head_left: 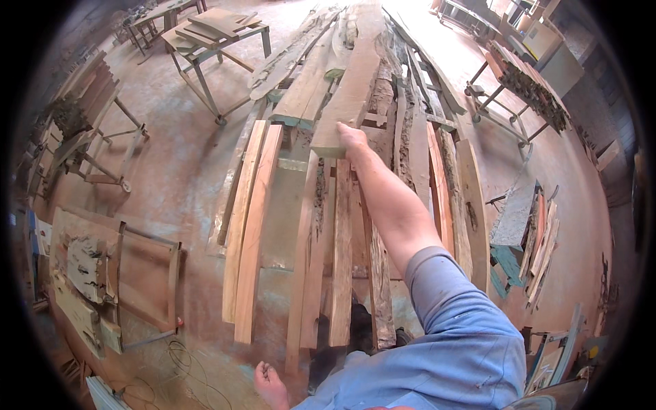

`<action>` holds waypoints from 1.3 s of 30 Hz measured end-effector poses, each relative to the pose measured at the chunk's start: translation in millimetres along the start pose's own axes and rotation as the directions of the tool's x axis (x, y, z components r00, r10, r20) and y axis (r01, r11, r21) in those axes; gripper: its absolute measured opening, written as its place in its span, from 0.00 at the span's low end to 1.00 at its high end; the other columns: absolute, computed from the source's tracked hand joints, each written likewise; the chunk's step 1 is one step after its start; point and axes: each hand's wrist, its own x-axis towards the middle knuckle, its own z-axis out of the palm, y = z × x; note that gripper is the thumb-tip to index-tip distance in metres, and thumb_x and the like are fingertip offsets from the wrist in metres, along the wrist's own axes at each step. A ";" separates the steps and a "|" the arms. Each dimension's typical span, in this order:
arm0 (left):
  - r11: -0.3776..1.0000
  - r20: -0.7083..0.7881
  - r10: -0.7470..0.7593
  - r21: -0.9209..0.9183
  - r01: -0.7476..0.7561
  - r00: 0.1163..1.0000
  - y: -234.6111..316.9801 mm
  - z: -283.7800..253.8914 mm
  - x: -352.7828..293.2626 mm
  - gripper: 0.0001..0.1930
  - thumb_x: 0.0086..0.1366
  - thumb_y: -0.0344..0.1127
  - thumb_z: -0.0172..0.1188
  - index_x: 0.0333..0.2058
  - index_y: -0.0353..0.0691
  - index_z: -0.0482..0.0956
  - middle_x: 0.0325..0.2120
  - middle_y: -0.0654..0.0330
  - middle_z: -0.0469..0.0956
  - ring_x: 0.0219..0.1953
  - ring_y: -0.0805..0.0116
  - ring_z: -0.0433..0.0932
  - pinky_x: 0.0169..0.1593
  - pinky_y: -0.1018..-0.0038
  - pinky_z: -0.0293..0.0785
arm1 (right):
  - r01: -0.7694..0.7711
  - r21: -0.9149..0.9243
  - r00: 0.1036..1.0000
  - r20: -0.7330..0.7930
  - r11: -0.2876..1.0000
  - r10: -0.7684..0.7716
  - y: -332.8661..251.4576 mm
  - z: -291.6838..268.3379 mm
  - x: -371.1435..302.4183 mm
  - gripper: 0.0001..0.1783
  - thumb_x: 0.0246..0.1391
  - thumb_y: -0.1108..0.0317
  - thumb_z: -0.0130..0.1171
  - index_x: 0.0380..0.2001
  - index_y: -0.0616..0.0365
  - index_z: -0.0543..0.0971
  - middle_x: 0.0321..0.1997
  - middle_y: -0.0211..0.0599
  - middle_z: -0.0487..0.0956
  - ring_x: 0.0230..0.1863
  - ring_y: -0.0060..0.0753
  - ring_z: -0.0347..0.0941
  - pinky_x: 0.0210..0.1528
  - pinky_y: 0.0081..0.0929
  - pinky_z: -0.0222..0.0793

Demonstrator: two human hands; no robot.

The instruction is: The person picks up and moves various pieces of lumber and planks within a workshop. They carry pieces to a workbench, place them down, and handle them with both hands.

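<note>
My right arm stretches forward, and my right hand (352, 139) grips the right edge of a long, wide wooden board (346, 102) close to its near end. The thumb lies on the top face; the fingers under the edge are hidden. This board runs away from me over a stack of other planks. Low in the view, beside my blue shirt, my left hand (271, 388) hangs with its fingers curled in and nothing seen in them. A thick plank (301, 102) with a greenish end lies just left of the gripped board. Narrower timbers (258, 236) jut toward me below it.
Bark-edged slabs (404, 130) lie along the stack's right side. A metal-legged table (219, 34) with boards stands at the far left, and a wheeled rack (526, 85) of planks at the right. Offcuts (540, 249) lean at the right; a cable (188, 362) lies on the floor.
</note>
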 end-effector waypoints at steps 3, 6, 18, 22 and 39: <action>0.998 -0.016 -0.055 0.015 0.055 0.998 -25.8 -6.9 -12.8 0.18 0.66 0.31 0.57 0.53 0.28 0.73 0.40 0.56 0.79 0.42 0.70 0.77 0.47 0.75 0.73 | 0.087 0.032 0.996 -0.004 0.996 -0.087 -16.1 -38.8 -1.6 0.26 0.54 0.58 0.66 0.49 0.68 0.78 0.48 0.44 0.80 0.48 0.41 0.77 0.50 0.40 0.73; 0.997 -0.031 -0.040 0.069 0.042 0.999 -35.7 -14.8 -23.2 0.18 0.66 0.32 0.57 0.52 0.27 0.74 0.40 0.55 0.79 0.41 0.69 0.77 0.47 0.74 0.73 | 0.004 0.013 0.999 0.034 1.000 -0.005 -52.6 -71.8 -29.5 0.27 0.55 0.56 0.65 0.50 0.67 0.77 0.50 0.45 0.80 0.49 0.43 0.77 0.51 0.41 0.72; 0.992 -0.018 0.034 0.121 -0.031 0.999 25.4 -26.6 -7.7 0.18 0.67 0.31 0.55 0.53 0.27 0.73 0.43 0.51 0.79 0.44 0.65 0.78 0.48 0.71 0.74 | -0.010 -0.152 0.998 0.061 0.988 0.019 -24.9 -158.2 -82.4 0.28 0.58 0.51 0.59 0.50 0.66 0.77 0.49 0.46 0.80 0.48 0.43 0.77 0.51 0.39 0.72; 0.998 -0.066 0.066 0.025 -0.064 0.996 30.7 -20.9 3.1 0.18 0.67 0.30 0.55 0.53 0.27 0.73 0.43 0.50 0.79 0.44 0.64 0.78 0.48 0.71 0.74 | -0.055 -0.084 0.986 0.151 0.995 0.067 -18.9 -167.2 -157.7 0.30 0.59 0.50 0.58 0.49 0.70 0.76 0.49 0.48 0.80 0.48 0.42 0.77 0.51 0.37 0.71; 0.844 0.862 0.228 -0.407 0.349 0.453 216.8 135.0 27.1 0.32 0.68 0.46 0.57 0.61 0.29 0.61 0.56 0.51 0.70 0.54 0.62 0.73 0.56 0.67 0.72 | -0.230 0.063 0.964 0.153 0.971 0.218 45.6 -201.8 -416.9 0.25 0.64 0.57 0.54 0.50 0.72 0.73 0.46 0.46 0.80 0.45 0.35 0.78 0.49 0.32 0.73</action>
